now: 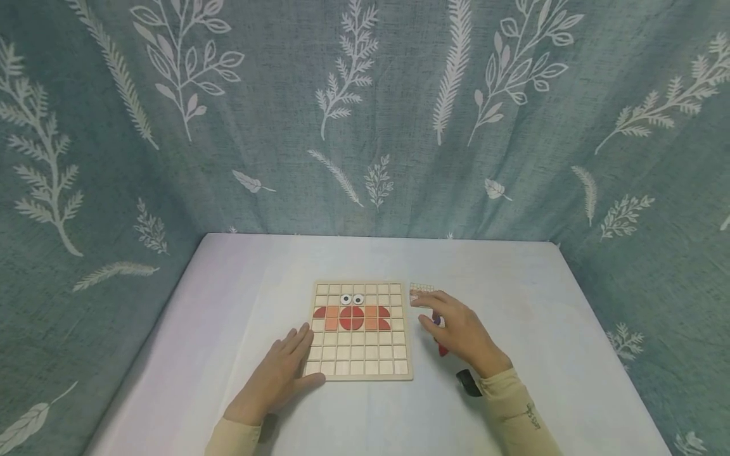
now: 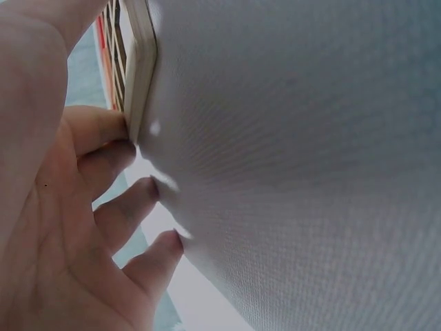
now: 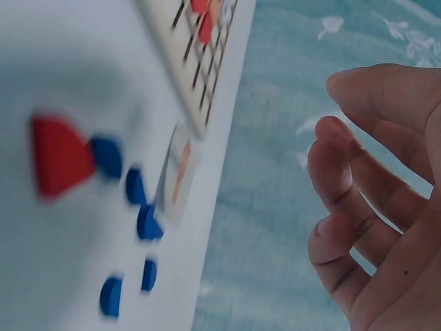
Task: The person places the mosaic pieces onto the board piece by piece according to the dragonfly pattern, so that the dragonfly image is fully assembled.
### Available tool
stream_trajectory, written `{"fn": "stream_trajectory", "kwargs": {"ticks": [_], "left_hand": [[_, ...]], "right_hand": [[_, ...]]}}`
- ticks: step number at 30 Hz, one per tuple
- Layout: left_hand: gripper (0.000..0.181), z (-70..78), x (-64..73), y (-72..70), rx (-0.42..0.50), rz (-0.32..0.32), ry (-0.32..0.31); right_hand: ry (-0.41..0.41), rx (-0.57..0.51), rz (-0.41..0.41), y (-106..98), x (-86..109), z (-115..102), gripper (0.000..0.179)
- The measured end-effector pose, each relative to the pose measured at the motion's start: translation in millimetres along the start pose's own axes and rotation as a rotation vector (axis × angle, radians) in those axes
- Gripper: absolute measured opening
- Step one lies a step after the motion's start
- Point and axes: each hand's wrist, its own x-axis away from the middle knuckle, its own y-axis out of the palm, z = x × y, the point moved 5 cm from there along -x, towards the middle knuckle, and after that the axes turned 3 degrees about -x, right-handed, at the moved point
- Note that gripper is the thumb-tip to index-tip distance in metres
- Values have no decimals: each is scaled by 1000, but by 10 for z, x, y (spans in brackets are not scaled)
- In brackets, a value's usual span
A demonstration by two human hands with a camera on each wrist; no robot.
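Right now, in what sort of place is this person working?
Probably a curtained tabletop workspace: leaf-patterned fabric hangs behind and on both sides of a white tabletop, where a gridded board lies.

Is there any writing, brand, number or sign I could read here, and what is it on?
Nothing is clearly readable.
Beige fabric right sleeve: dark lettering, too small and blurred to read.
Small pale printed card: too blurred to tell whether it bears text.
Square pale wooden grid board: no lettering visible.
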Motion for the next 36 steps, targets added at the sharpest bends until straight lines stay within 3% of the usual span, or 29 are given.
{"fn": "stream_trajectory", "kwargs": {"ticks": [5,12,22,36], "left_hand": [[89,-12,3,11,-4,-7,0],[91,-29,1,36,-17,-8,-2],[90,-18,1,2,-21,2,4],[90,-17,4,24,15,8,4]], "right_hand": [[86,35,-21,-88,158,149,31],[170,49,-118,-115,390,281,27],[147,40,-291,3,550,356,29],[192,74,-341,78,577,375,28]]}}
